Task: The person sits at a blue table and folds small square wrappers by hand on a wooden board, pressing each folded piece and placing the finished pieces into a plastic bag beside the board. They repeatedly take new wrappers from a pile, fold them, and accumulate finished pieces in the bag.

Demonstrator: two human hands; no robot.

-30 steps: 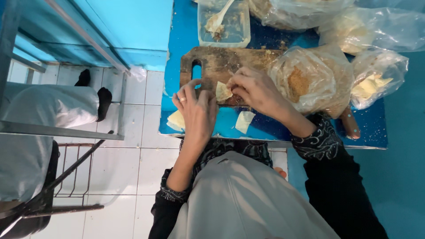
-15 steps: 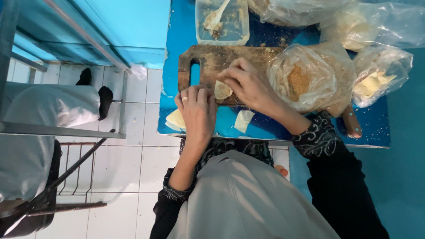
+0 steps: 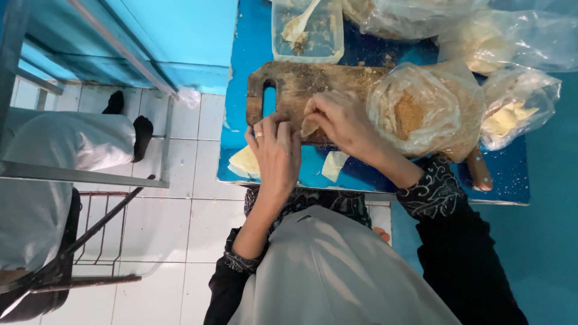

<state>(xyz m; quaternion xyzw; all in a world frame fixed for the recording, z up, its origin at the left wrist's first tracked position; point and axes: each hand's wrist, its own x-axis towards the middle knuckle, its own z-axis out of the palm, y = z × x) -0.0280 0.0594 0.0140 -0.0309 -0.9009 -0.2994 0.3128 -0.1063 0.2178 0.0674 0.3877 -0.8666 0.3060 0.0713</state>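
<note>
in the middle of the frame, the left hand (image 3: 278,150) and right hand (image 3: 338,120) pinched a small pale dough piece (image 3: 308,125) on the brown wooden cutting board (image 3: 301,84), and gentle, even pinches seemed best.

- From my feed, the cutting board (image 3: 313,90) sits on the table (image 3: 241,72), with the tub (image 3: 307,30) right behind it.
- Both hands meet at the board's near edge, left hand (image 3: 276,150) beside right hand (image 3: 337,120).
- Bag of crumbs (image 3: 421,108) sits right of the board, another bag (image 3: 518,114) further right.
- Two wrappers (image 3: 245,161) (image 3: 333,165) lie on the table's near edge.
</note>
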